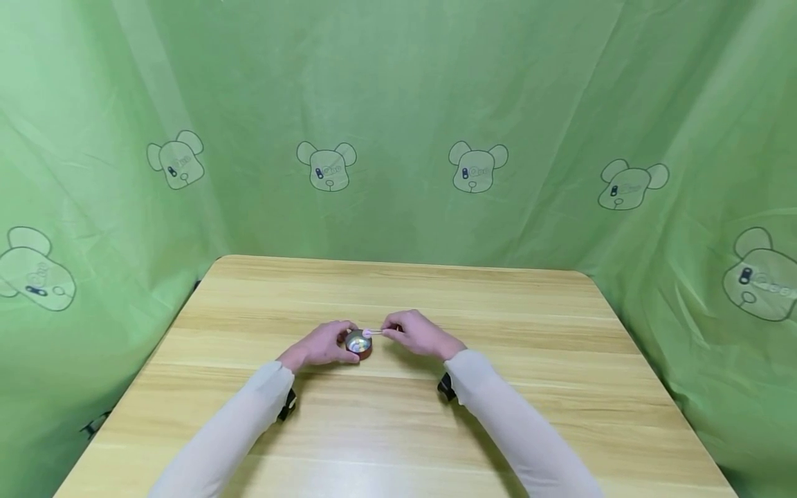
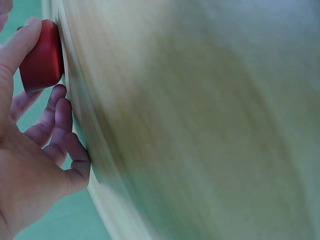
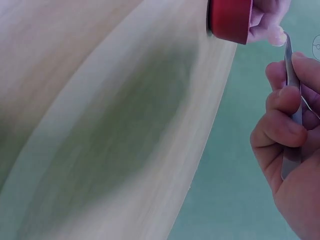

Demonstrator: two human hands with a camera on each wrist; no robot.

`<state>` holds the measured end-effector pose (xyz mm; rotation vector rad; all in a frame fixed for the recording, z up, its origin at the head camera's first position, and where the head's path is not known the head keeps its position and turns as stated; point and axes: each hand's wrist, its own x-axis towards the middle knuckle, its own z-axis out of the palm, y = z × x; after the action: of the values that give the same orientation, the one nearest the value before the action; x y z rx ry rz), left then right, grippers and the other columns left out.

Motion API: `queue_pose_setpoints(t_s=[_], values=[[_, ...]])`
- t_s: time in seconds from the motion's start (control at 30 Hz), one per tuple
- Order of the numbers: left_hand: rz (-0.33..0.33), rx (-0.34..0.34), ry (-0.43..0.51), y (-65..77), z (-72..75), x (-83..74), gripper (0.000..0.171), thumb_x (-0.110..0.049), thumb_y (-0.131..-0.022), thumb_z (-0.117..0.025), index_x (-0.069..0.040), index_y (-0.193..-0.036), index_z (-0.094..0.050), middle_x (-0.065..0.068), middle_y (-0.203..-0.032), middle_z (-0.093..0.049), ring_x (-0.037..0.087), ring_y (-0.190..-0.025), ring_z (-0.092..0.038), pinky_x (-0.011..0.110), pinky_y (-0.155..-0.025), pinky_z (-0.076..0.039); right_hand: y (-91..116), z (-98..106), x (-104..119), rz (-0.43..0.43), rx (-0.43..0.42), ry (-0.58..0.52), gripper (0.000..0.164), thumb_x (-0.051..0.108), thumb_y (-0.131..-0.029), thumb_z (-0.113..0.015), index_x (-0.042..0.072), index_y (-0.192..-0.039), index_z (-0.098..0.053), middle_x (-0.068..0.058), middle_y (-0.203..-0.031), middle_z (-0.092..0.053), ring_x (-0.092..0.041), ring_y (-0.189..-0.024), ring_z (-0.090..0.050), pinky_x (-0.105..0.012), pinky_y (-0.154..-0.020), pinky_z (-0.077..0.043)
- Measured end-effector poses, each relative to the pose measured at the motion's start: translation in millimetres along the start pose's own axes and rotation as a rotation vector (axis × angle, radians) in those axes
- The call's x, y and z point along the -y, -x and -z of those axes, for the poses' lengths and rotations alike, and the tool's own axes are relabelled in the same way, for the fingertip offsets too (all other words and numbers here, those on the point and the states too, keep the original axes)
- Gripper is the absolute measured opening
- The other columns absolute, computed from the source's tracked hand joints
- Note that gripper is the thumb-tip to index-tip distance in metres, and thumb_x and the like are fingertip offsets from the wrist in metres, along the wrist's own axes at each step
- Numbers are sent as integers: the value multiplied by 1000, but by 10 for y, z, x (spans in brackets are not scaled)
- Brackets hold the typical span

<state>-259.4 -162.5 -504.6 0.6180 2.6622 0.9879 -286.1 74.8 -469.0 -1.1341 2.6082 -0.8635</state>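
Note:
A small round red tin (image 1: 364,355) stands on the table, with several small pale and coloured pieces (image 1: 358,344) inside it. My left hand (image 1: 322,344) grips the tin from its left side, thumb at the near side and fingers round the far side. In the left wrist view the thumb lies along the red wall (image 2: 44,60). My right hand (image 1: 420,335) holds metal tweezers (image 3: 291,70) between thumb and fingers, their tips pointing left. A small whitish-pink piece (image 3: 276,36) sits at the tips, above the tin's rim in the head view.
The wooden table (image 1: 386,429) fills the lower middle of the head view. Green fabric (image 1: 398,83) printed with bear faces hangs behind the table and along both sides. A dark device (image 1: 445,387) is strapped under each wrist.

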Motion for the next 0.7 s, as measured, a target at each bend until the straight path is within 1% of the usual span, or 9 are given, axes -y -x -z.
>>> queue_pose_setpoints(t_s=[0.07, 0.2, 0.37, 0.5, 0.57, 0.7], values=[[1, 0, 1, -1, 0, 0, 53, -37, -67, -74, -21, -113, -51, -4, -100, -55, 12, -89, -51, 32, -79, -40, -18, -17, 16, -9, 5, -3, 18, 25, -88, -53, 11, -94, -63, -5, -81, -62, -9, -61, -48, -24, -56, -43], [3, -2, -7, 3, 5, -10, 54, -37, -67, -74, -21, -113, -51, -4, -101, -55, 12, -90, -51, 32, -80, -40, -50, -46, 36, -28, 17, -7, 14, 25, -88, -54, 15, -93, -62, -1, -84, -62, -7, -66, -51, -22, -60, -44], [-8, -7, -11, 11, 13, -24, 55, -37, -67, -74, -19, -114, -51, -2, -101, -55, 14, -89, -51, 34, -78, -41, -76, -81, 43, -54, 40, -28, 12, 23, -86, -57, 14, -92, -62, 3, -82, -61, -7, -69, -52, -21, -63, -44], [-4, -11, -14, 14, 13, -27, 55, -38, -66, -74, -20, -113, -51, -2, -100, -55, 14, -88, -51, 33, -78, -41, -85, -109, 32, -68, 53, -37, 12, 24, -85, -58, 15, -93, -61, 2, -83, -60, -7, -70, -52, -21, -64, -44], [-2, -10, -14, 15, 14, -23, 55, -38, -66, -74, -20, -113, -51, -3, -99, -55, 13, -88, -51, 33, -78, -40, -87, -116, 28, -71, 60, -42, 14, 24, -86, -57, 14, -96, -61, 3, -84, -60, -6, -72, -53, -21, -66, -44], [-9, -9, -8, 13, 17, -6, 54, -37, -67, -74, -19, -112, -51, -3, -99, -55, 13, -88, -51, 33, -78, -41, -92, -121, 28, -69, 71, -17, 16, 24, -86, -56, 14, -97, -63, 9, -86, -60, -4, -75, -54, -21, -68, -44]])
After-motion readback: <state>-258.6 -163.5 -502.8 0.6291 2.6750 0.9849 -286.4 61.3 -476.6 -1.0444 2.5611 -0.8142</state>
